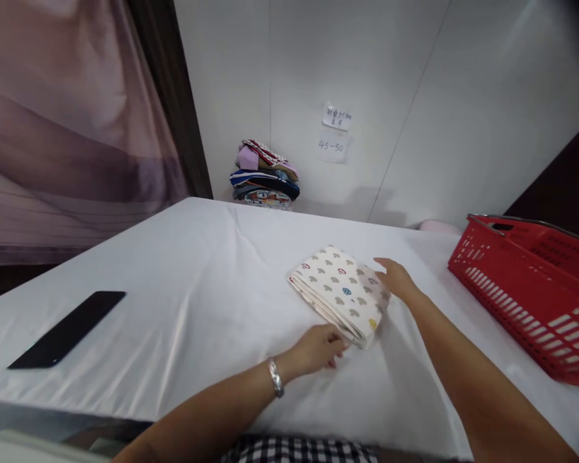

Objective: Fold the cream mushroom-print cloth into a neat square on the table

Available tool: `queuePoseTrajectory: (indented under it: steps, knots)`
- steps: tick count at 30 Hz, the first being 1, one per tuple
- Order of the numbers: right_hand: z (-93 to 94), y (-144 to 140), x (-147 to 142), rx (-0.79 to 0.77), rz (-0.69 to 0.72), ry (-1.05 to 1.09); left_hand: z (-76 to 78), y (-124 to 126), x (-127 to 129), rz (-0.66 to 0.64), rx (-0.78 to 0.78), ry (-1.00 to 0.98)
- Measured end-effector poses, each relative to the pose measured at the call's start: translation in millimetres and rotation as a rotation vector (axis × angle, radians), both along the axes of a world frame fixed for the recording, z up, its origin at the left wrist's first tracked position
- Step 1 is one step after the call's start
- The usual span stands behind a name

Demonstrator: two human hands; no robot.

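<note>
White sheeting covered the surface (183,308), and on it the left hand (318,350), a silver bracelet (275,377) at its wrist, pinched the near corner of a folded cloth (340,292), probably to keep the layers squared. Its fingers closed on that edge. The right hand (396,280) lay flat and released against the cloth's far side, steadying it. A black phone (67,329) rested well apart to the left; a red basket (531,292) sat near on the right. Against the wall stood a pile of folded clothes (264,175).
</note>
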State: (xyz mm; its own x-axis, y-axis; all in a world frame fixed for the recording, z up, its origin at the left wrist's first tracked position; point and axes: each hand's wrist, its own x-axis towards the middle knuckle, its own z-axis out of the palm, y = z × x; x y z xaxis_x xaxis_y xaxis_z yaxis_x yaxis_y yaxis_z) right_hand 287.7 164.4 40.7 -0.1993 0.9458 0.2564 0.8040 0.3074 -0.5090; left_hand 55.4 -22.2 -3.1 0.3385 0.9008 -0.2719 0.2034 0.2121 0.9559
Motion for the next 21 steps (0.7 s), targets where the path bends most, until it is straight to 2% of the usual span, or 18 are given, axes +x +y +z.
queuePoseTrajectory:
  steps: [2,5,7,8,11,14,18,21]
  knots:
    - [-0.7,-21.8,-8.6,-0.006,0.052,0.114,5.3,5.2,-18.2,0.12,0.158,0.102]
    - [-14.1,-72.5,-25.2,0.027,0.121,0.198,7.9,30.0,-61.4,0.358,0.456,0.33]
    - [-23.8,-105.4,-35.1,0.075,0.167,0.206,3.9,50.6,-86.0,0.518,0.567,0.489]
    - [-27.5,-119.3,-39.3,0.098,0.189,0.195,0.2,60.4,-94.7,0.549,0.6,0.533]
    - [-34.1,-147.5,-48.7,0.168,0.223,0.095,-14.5,85.4,-106.9,0.536,0.69,0.533]
    - [-40.2,-161.1,-52.9,0.241,0.161,-0.05,-25.1,101.5,-107.2,0.467,0.658,0.451]
    - [-52.5,-170.5,-53.6,0.305,0.117,-0.193,-21.8,110.0,-106.6,0.37,0.549,0.337]
    - [-60.8,-173.0,-54.2,0.32,0.116,-0.26,-12.9,110.4,-109.0,0.328,0.455,0.36]
